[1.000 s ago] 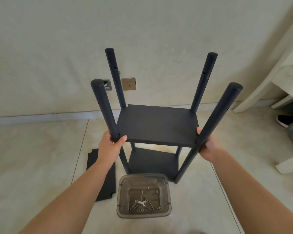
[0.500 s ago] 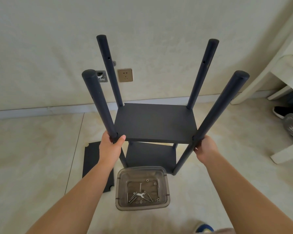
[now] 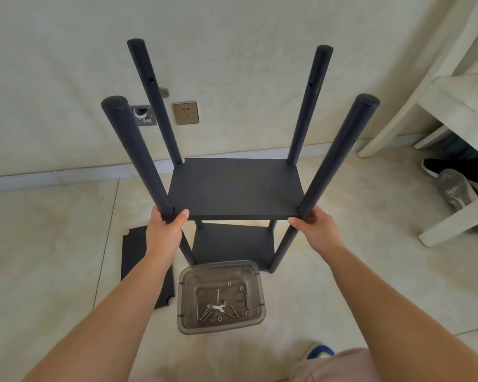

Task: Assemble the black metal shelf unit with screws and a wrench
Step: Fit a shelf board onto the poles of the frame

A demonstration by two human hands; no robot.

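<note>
The black shelf unit (image 3: pixel 235 186) stands upright on the tiled floor, with two shelf plates fitted between its round posts, which rise well above the upper plate. My left hand (image 3: pixel 164 230) grips the near left post just under the upper plate. My right hand (image 3: pixel 312 227) grips the near right post at the same height. A loose black shelf plate (image 3: pixel 138 260) lies flat on the floor to the left, partly hidden by my left forearm. A clear plastic tub (image 3: pixel 221 296) in front of the unit holds several screws, washers and a small wrench (image 3: pixel 218 308).
A wall with a socket (image 3: pixel 186 112) and a skirting board runs behind the unit. A white wooden table frame (image 3: pixel 453 111) stands at the right with shoes (image 3: pixel 453 188) under it. My knee and a shoe toe (image 3: pixel 319 351) show at the bottom.
Both hands have stayed on the near posts. The view has shifted back and down a little, so the tub, my knee and a shoe toe show more. The unit looks slightly straighter.
</note>
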